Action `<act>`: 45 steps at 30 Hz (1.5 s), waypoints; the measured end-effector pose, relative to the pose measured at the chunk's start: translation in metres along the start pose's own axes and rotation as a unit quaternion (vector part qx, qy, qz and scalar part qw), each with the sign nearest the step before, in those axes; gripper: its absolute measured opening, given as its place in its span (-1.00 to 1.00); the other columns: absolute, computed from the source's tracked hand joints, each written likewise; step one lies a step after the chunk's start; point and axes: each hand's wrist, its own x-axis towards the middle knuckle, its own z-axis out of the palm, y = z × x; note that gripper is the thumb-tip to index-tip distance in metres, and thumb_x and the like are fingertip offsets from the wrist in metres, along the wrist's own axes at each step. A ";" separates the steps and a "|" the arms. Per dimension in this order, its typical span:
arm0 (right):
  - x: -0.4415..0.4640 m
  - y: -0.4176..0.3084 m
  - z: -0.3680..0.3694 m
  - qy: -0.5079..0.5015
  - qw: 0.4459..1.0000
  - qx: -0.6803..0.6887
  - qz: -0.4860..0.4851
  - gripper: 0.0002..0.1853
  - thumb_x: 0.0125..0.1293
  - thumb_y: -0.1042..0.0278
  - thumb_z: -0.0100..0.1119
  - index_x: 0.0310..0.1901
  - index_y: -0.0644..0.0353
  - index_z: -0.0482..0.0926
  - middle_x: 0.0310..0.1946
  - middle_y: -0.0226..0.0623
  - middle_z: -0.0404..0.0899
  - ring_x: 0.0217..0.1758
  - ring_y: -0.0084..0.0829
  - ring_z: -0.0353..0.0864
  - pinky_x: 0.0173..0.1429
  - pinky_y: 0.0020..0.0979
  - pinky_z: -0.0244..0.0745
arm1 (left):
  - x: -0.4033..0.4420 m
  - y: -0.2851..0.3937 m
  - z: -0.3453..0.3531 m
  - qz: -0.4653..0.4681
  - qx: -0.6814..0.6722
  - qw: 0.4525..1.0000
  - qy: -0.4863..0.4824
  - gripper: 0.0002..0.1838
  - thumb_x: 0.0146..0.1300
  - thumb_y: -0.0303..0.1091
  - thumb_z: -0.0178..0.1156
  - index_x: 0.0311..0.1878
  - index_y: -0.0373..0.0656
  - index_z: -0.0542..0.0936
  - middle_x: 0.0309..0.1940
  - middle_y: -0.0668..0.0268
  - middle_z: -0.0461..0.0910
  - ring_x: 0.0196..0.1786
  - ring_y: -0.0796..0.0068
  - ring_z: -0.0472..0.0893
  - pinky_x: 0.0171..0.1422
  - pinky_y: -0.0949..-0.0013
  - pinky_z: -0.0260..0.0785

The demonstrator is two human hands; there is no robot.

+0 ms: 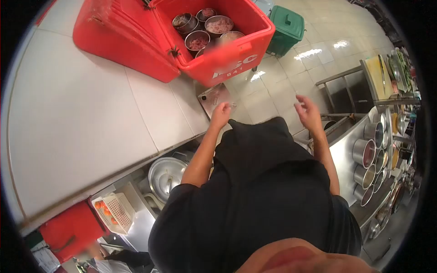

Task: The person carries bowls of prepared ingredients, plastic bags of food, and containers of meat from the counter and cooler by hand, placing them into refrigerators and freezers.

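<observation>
My left hand (221, 114) is in front of my body with its fingers curled together. Whatever they hold, if anything, is too small to make out. Close beyond it is a small metal surface (210, 94) below the red cooler box (191, 68). On the other side, my right hand (308, 111) hangs over the tiled floor, thumb and fingers apart, holding nothing. The cooler's lid (123, 38) is swung open to the left. Inside stand several round metal containers, among them a bowl of pale raw meat (219, 24) and one of redder meat (197, 42).
A green lidded bin (287, 29) stands behind the cooler. At right, a steel counter (339, 154) carries several metal pots (364, 152); beyond is a yellow cutting board (380, 75). At lower left are a large lidded pot (166, 177), a cream basket (120, 211) and another person's arm (93, 250).
</observation>
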 end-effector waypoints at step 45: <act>0.472 0.022 0.393 -0.457 0.784 -0.396 -0.141 -0.51 -0.17 0.15 0.36 -0.10 0.10 0.67 0.01 -0.16 0.60 0.09 -0.12 0.57 0.13 -0.23 0.49 | 0.044 0.198 -0.012 -0.344 -0.153 0.837 0.397 -0.71 0.35 -0.52 0.01 0.11 -0.35 0.45 -0.09 0.17 0.59 -0.06 0.40 0.58 0.07 0.38 0.42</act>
